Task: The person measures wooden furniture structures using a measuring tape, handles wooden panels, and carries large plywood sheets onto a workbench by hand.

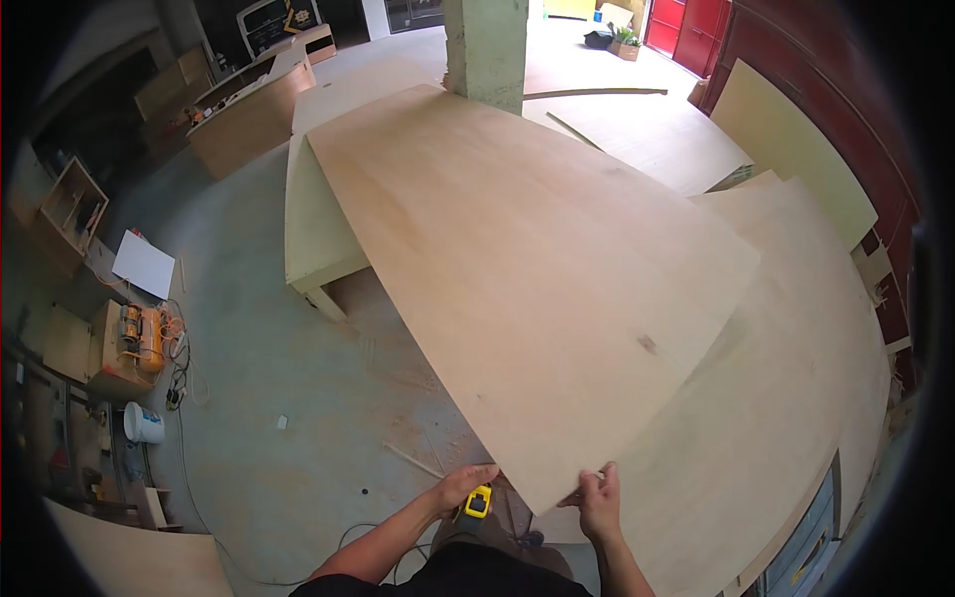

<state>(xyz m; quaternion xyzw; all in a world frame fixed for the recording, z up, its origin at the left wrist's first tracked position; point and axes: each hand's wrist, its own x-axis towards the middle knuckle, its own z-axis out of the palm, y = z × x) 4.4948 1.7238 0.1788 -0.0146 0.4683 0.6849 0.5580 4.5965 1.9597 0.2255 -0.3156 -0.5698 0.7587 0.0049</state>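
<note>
A large plywood sheet (pixel 537 269) stretches away from me, its near corner pointing at my body. My left hand (pixel 464 488) is closed on the sheet's left edge close to that corner, the fingers partly hidden below. On the corner's other side, my right hand (pixel 600 505) grips the near edge with the thumb on top. A yellow and black object (pixel 477 500), perhaps a tape measure, shows just below my left hand, against my body; I cannot tell what holds it. Under the sheet's far left part is a pale bench-like support (pixel 323 244).
More plywood sheets (pixel 796 328) lie to the right. A concrete pillar (pixel 485 50) stands behind the sheet. At left are an orange compressor (pixel 149 338), a white bucket (pixel 144 423) and cables on the floor (pixel 269 358). A wooden counter (pixel 254 109) stands at the back left.
</note>
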